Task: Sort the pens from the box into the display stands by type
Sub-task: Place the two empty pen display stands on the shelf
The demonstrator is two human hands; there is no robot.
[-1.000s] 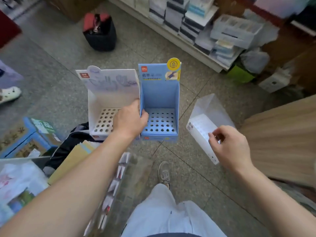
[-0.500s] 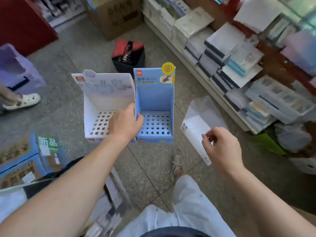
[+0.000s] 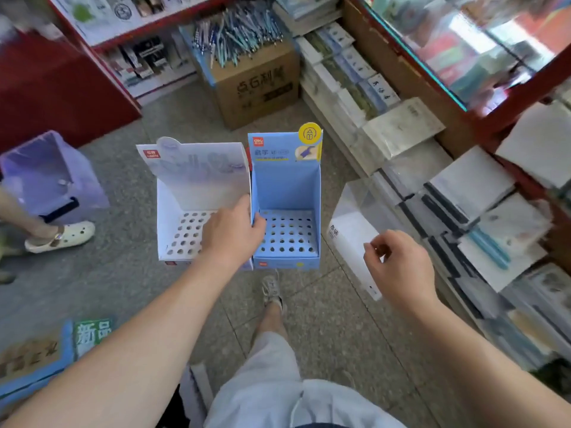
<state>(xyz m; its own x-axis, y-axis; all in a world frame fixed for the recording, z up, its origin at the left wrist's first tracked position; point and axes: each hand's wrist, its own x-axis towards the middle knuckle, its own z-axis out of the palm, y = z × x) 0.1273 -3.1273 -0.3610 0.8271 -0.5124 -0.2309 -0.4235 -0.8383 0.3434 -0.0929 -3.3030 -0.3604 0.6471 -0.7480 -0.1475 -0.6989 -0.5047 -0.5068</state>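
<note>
Grey tiled floor (image 3: pixel 333 329) runs underfoot, and from 1 o'clock down to 4 o'clock low shelving is stacked with notebooks (image 3: pixel 469 180). At 12 o'clock a brown cardboard box (image 3: pixel 259 88) stands on the floor against the red counter. A purple plastic stool (image 3: pixel 52 177) sits out at 9 o'clock, with somebody's foot in a cream clog (image 3: pixel 61 236) just beneath it.

Nearer the middle, the person carries three display stands. The white stand (image 3: pixel 191 186) is just left of centre. The blue stand (image 3: pixel 287 183) is pressed against its right side, so their walls touch. Each has a floor of round holes. A clear plastic stand (image 3: pixel 352 223) hangs apart at 3 o'clock, tilted.

The left hand (image 3: pixel 231 233) clamps the two touching walls together, thumb curled inside the blue stand and fingers inside the white one. The right hand (image 3: pixel 398 261) has its fingers curled, pinching the near edge of the clear stand.

The pens (image 3: pixel 238 35), blue and teal, lie heaped in the open top of the cardboard box, well apart from both hands.
</note>
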